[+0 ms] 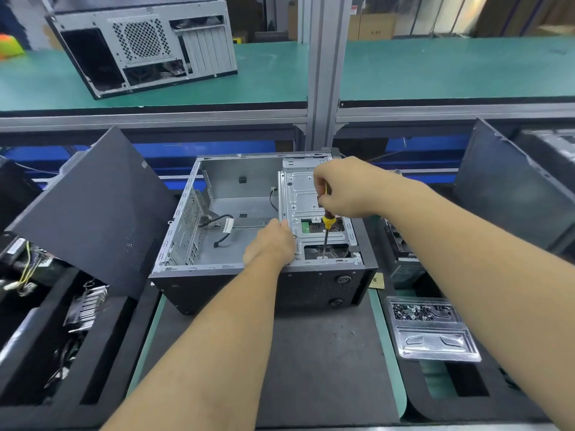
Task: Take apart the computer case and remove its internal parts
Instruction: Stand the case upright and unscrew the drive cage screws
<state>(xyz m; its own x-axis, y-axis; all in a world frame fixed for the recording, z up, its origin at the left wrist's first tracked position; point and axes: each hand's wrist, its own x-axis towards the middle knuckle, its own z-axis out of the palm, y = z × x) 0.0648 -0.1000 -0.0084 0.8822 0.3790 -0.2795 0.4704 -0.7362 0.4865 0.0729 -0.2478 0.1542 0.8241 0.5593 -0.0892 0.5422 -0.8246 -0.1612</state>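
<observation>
An open computer case (217,275) lies on its side on a dark mat, its main bay bare except for a loose black cable (224,227). A silver drive cage (298,194) fills its right part. My right hand (345,188) grips a screwdriver (326,231) with a yellow collar, held upright, its tip down on the cage's near edge. My left hand (270,242) rests against the cage's left side, fingers curled at its edge.
A removed black side panel (93,213) leans at the left over a bin of cables and parts (46,306). A clear tray of screws (426,325) sits at the right. Another case (143,45) stands on the green shelf behind. Black panels stand at the far right.
</observation>
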